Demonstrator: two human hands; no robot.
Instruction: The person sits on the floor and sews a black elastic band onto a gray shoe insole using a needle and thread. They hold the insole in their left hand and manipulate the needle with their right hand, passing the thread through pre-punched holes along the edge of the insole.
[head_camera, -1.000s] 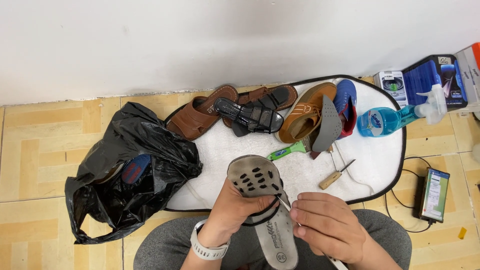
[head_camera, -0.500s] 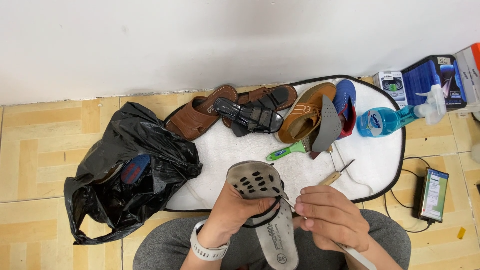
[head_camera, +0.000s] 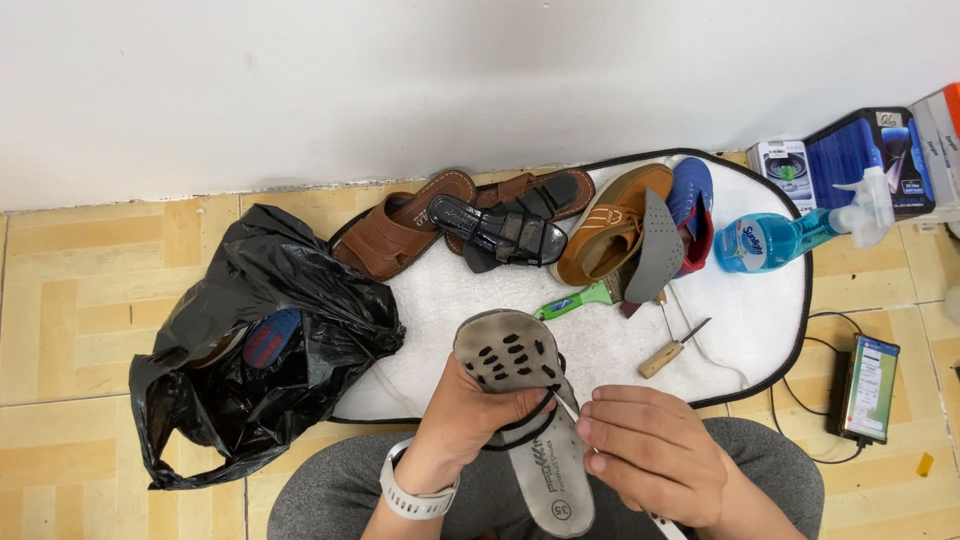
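Hands: left hand (head_camera: 470, 425) clasps one grey sandal (head_camera: 525, 420), sole up, over the lap; right hand (head_camera: 655, 455) pinches a thin needle (head_camera: 566, 407) at the sandal's edge.
Footwear on mat: two brown sandals (head_camera: 405, 225), one black sandal (head_camera: 500, 232), one tan shoe (head_camera: 610, 222), one blue shoe (head_camera: 692, 200), one grey insole (head_camera: 655, 250).
Tools: one green-handled brush (head_camera: 575, 298), one wooden-handled awl (head_camera: 672, 350).
Packages: one blue spray bottle (head_camera: 790, 235); two boxes (head_camera: 850, 155) at the wall, right.
Bag: one black plastic bag (head_camera: 255, 350), left.
Surface: white mat (head_camera: 470, 300), black-edged, on tan tiled floor (head_camera: 80, 300); white wall (head_camera: 400, 80).
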